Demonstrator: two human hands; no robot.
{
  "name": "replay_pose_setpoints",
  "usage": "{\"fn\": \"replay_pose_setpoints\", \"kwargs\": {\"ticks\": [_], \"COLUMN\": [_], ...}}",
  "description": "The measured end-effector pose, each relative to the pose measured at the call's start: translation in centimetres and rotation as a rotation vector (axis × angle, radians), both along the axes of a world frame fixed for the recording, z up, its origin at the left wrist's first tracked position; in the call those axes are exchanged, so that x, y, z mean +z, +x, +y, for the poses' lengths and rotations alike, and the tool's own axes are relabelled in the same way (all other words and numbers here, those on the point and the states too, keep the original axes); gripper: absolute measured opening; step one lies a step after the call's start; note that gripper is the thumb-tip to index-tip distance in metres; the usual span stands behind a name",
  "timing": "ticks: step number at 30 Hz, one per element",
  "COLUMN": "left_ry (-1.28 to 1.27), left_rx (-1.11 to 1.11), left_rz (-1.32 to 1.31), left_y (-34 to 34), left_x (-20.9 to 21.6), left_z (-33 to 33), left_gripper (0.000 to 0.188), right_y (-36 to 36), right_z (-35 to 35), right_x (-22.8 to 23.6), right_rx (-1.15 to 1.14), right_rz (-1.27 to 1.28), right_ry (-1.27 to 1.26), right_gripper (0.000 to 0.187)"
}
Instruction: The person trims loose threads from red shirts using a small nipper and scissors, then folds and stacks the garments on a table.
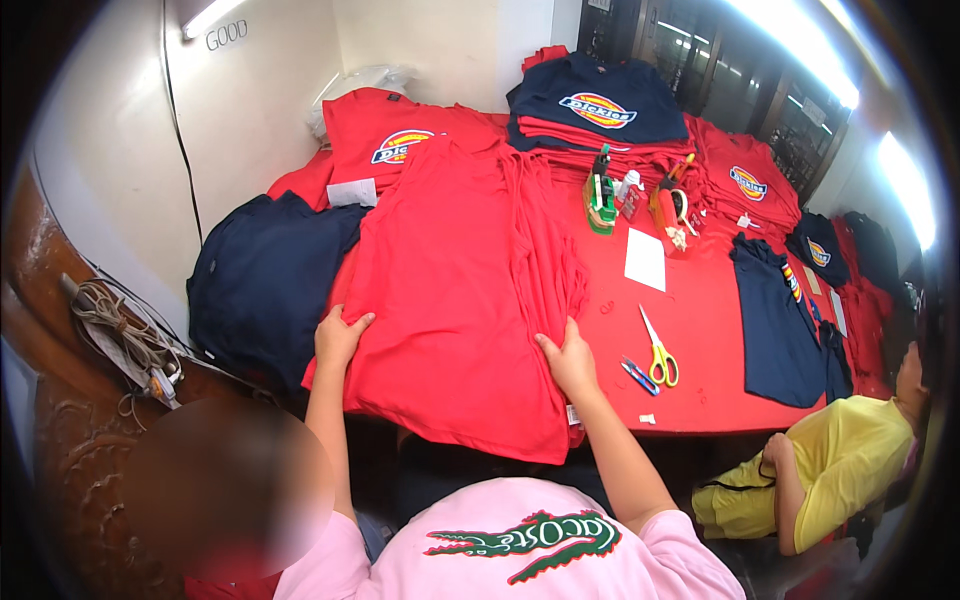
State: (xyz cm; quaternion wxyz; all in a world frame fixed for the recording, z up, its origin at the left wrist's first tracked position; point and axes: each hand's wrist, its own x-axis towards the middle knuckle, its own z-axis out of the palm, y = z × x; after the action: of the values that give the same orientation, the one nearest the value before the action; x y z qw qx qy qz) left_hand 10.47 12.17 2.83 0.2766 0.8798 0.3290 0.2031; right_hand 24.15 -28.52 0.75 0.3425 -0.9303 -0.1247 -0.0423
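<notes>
A pile of red sleeveless shirts (450, 270) lies spread in front of me, its lower hem hanging over the table's near edge. At its left side my left hand (338, 340) is closed on the cloth, thumb on top and the other fingers partly hidden. My right hand (568, 362) holds the right side in the same way, near a small white tag at the hem. Folds of several layers bunch along the pile's right edge.
Navy shirts (270, 280) are heaped at left. Yellow-handled scissors (660, 358), blue thread snips (640, 375), a white paper (645, 260) and a green tape dispenser (601, 200) lie right. Folded shirts (600, 100) are stacked behind. A person in yellow (850, 460) stands at right.
</notes>
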Motion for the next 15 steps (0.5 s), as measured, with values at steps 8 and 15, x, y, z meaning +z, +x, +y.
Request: {"fn": "replay_pose_setpoints", "kwargs": {"ticks": [8,15], "left_ry": [-0.396,-0.538], "left_rx": [-0.204,-0.128], "left_rz": [-0.08,0.109], "left_y": [-13.0,-23.5], "left_x": [1.3,-4.7], "left_z": [-7.6,-10.7], "left_gripper": [0.058,0.078], "right_y": [-10.0,-14.9], "right_z": [-9.5,-17.0], "right_x": [2.8,6.0], "right_rx": [0.204,0.261], "right_rz": [0.316,0.414], "right_ry": [0.08,-0.018], "right_gripper": [0.085,0.072]}}
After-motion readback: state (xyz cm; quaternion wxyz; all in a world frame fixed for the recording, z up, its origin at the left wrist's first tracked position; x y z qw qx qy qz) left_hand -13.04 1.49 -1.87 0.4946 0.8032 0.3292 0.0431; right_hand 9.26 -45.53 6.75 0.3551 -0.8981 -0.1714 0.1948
